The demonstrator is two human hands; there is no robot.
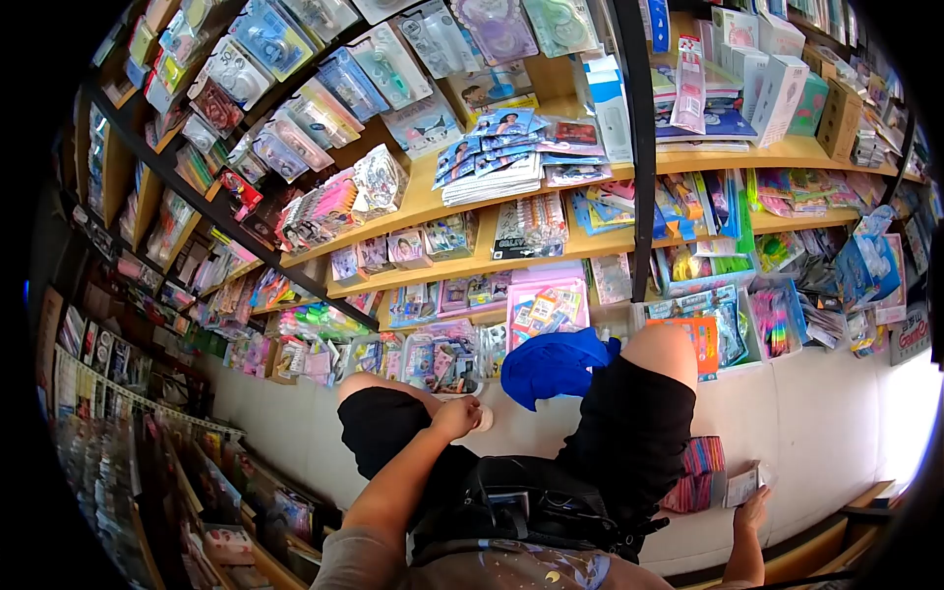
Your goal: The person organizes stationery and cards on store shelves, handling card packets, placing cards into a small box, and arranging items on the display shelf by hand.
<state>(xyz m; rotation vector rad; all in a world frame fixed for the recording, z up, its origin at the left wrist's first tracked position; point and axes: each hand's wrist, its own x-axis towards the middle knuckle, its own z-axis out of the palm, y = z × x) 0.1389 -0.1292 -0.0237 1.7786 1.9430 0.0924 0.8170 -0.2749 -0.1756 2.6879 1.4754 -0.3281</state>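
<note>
My left hand is closed in front of my left knee. Against its fingers shows a small pale round thing, whose kind I cannot make out. Far out to the right and low, my right hand grips a small grey-and-white packet, partly clear at its edge. Just left of that packet, stacked red-and-dark patterned packs stand on the floor beside my right thigh. A bright blue cloth or bag lies bunched between my knees, by the lowest bins.
Wooden shelves of stationery and toys rise in front, split by a black upright post. Bins of packaged goods line the shelf foot. Pale floor runs to the right. More racks stand behind on the left.
</note>
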